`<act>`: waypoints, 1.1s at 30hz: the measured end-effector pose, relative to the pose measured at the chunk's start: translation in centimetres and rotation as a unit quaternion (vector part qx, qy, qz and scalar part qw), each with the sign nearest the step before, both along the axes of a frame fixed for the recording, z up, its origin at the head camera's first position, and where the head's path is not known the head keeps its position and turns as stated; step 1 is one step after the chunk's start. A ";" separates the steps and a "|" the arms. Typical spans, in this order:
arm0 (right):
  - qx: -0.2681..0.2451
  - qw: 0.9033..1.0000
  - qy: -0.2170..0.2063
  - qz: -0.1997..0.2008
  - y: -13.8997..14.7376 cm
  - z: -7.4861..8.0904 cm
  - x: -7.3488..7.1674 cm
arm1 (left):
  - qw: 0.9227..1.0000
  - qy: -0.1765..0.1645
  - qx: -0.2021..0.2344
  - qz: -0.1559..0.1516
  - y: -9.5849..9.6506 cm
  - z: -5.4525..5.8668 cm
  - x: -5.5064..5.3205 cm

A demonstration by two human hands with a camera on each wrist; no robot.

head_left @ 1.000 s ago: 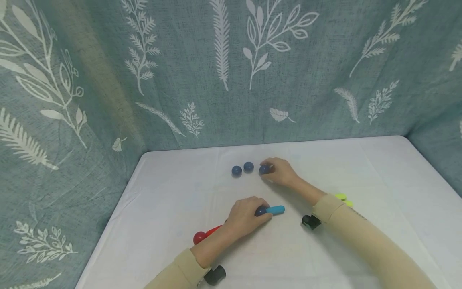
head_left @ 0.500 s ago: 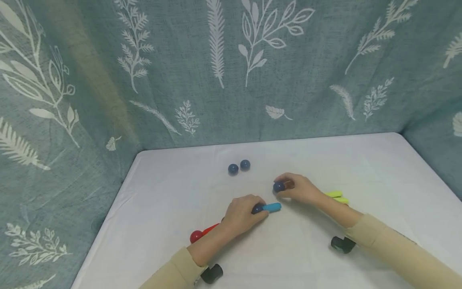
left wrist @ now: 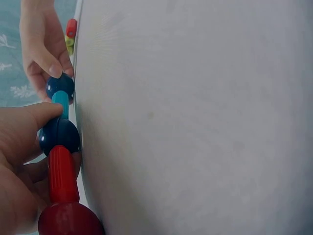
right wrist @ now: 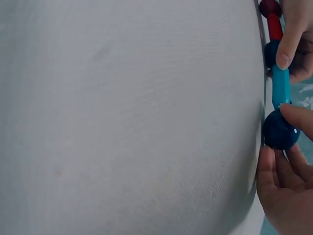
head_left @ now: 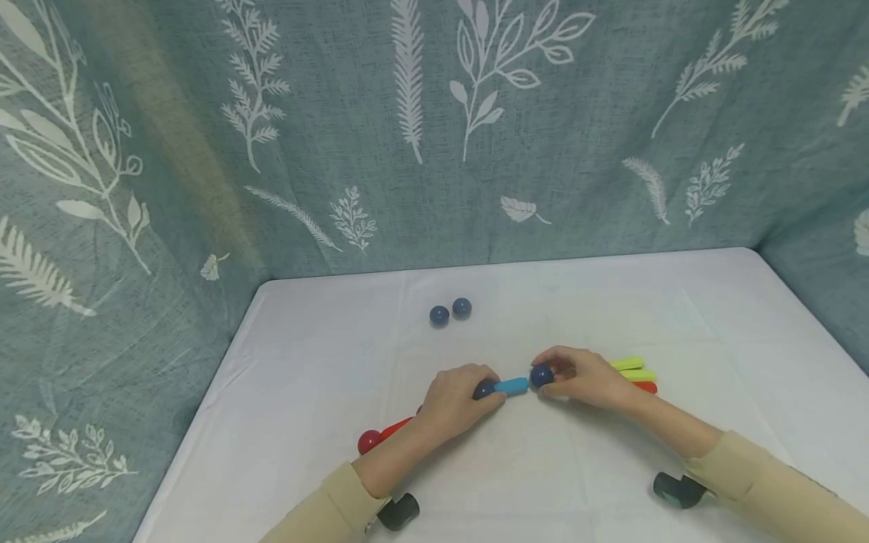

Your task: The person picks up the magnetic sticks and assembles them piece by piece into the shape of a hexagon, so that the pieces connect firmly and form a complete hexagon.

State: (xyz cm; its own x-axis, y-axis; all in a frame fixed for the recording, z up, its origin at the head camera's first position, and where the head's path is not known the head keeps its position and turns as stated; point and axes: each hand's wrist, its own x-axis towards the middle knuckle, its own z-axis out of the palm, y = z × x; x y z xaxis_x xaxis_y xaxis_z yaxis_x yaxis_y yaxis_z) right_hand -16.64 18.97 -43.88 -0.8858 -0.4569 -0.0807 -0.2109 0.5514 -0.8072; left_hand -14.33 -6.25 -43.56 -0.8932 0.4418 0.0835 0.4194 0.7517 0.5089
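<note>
My left hand (head_left: 458, 400) grips a dark blue ball (left wrist: 59, 137) in a row of joined pieces. From that ball a red rod (left wrist: 62, 176) runs to a red ball (head_left: 370, 442), and a light blue rod (head_left: 512, 386) sticks out the other way. My right hand (head_left: 584, 379) pinches another dark blue ball (head_left: 541, 375) at the free end of the light blue rod. In the right wrist view this second ball (right wrist: 280, 129) meets the rod's tip; whether it is fixed on cannot be told. My left hand hides part of the row in the head view.
Two loose dark blue balls (head_left: 450, 311) lie further back on the white table (head_left: 326, 339). Yellow-green rods (head_left: 637, 374) and a red rod (head_left: 646, 387) lie beyond my right wrist. A patterned curtain (head_left: 434, 211) stands behind the table.
My right hand has carried a dark blue ball from beside the two loose ones toward me, to the light blue rod's end. My left hand has stayed on its ball.
</note>
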 end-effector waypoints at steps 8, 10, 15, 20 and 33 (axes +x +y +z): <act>0.001 1.000 -0.002 -0.004 -0.4 -0.1 0.3 | 1.000 0.001 0.008 -0.001 -0.2 -0.1 0.0; 0.000 1.000 -0.002 -0.005 -0.5 -0.1 0.3 | 1.000 0.001 0.006 -0.002 -0.2 -0.1 0.0; -0.005 1.000 -0.003 -0.003 -0.6 -0.2 0.3 | 1.000 0.004 -0.019 -0.009 0.3 0.1 -0.2; -0.011 1.000 -0.012 -0.003 -0.4 -0.2 0.2 | 0.998 0.003 -0.047 -0.031 2.2 0.5 -0.7; 0.041 0.997 0.055 -0.023 3.2 2.3 0.3 | 0.997 -0.005 -0.064 -0.036 4.8 0.5 -1.5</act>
